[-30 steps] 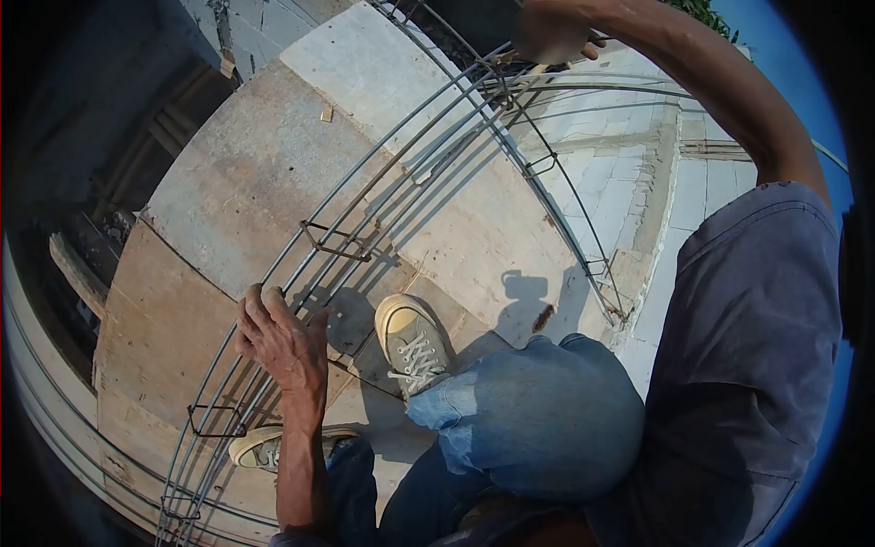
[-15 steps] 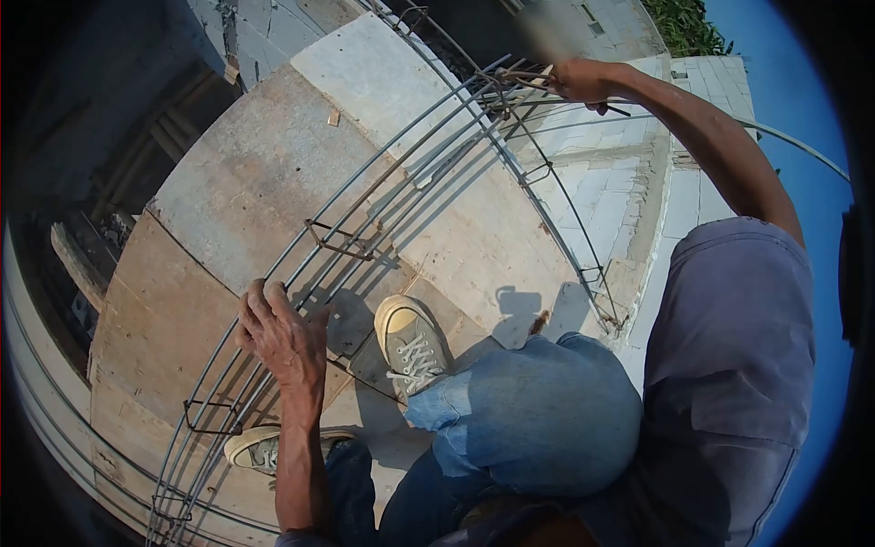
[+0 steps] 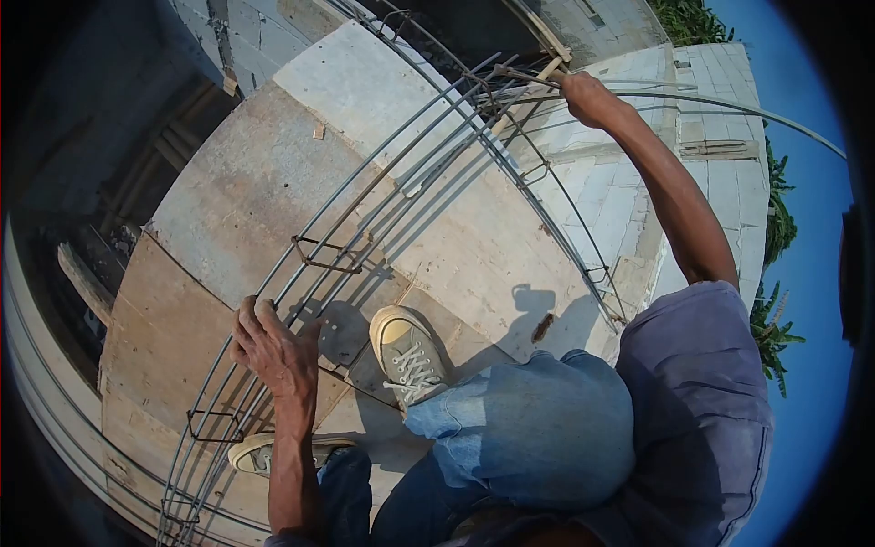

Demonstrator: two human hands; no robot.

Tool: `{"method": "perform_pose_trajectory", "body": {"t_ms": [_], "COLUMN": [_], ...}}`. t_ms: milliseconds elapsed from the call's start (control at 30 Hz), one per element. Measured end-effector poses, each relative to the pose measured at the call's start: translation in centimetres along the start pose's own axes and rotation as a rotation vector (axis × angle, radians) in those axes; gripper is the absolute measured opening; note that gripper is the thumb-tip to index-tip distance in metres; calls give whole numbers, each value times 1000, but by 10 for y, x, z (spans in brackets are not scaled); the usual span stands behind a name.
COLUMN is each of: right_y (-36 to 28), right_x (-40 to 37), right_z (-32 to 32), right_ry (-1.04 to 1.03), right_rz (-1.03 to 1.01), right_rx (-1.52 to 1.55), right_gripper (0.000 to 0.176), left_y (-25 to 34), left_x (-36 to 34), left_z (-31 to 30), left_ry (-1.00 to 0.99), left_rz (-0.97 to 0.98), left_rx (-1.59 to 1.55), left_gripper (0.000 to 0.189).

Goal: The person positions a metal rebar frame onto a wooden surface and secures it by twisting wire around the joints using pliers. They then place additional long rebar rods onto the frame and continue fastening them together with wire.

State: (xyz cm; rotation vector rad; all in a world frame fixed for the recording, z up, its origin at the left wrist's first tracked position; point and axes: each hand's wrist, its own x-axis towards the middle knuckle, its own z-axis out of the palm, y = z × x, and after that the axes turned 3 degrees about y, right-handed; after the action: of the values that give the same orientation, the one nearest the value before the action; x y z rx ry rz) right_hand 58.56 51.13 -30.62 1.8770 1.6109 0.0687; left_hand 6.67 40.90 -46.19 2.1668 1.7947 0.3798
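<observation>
A long steel rebar cage (image 3: 398, 173), with square wire stirrups, runs diagonally over the boards. My left hand (image 3: 278, 351) is curled over its bars at lower left, fingers wrapped across the upper rods. At the far upper right my right hand (image 3: 591, 98) is closed round a slim, rusty tool that looks like pincers (image 3: 529, 76). The tool's end is by the joint (image 3: 488, 91) where this cage meets a second rebar cage (image 3: 538, 201). My right fingers are partly hidden behind the hand.
Worn formwork boards (image 3: 246, 173) lie underfoot, with my shoe (image 3: 407, 356) on them. A dark drop lies beyond their left edge. White block walls (image 3: 720, 201) stand to the right. A long loose rod (image 3: 775, 116) sticks out past my right hand.
My view has shifted slightly. My right wrist has turned and the tool's angle at the joint has changed. My left hand stays on the bars.
</observation>
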Motion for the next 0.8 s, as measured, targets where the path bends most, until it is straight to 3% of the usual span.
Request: {"method": "perform_pose_trajectory", "body": {"t_ms": [33,100,133,233,300,800], "right_y": [10,0,-3,-5,-5,-18], "right_x": [0,6,10,28,32,43], "right_z": [-6,-31,-37,-51,-57,-59], "right_ry": [242,89,89,265,628,576], "right_rz": [-196,-26,-28,-140,-494,-516], "right_rx": [-48,-338,-340,-360,-701,-606], "right_gripper": [27,26,26,41,32,25], "left_y": [-2,-1,0,0,-1,-2], "left_x": [0,-2,-1,-1,-2,-1], "left_z": [1,1,-1,1,1,0], "left_ry": [-5,-12,-11,-4,0,-28], "left_rz": [1,1,-3,-16,-18,-14], "left_rx": [7,13,18,17,16,-2], "left_gripper": [88,88,88,88,88,85]}}
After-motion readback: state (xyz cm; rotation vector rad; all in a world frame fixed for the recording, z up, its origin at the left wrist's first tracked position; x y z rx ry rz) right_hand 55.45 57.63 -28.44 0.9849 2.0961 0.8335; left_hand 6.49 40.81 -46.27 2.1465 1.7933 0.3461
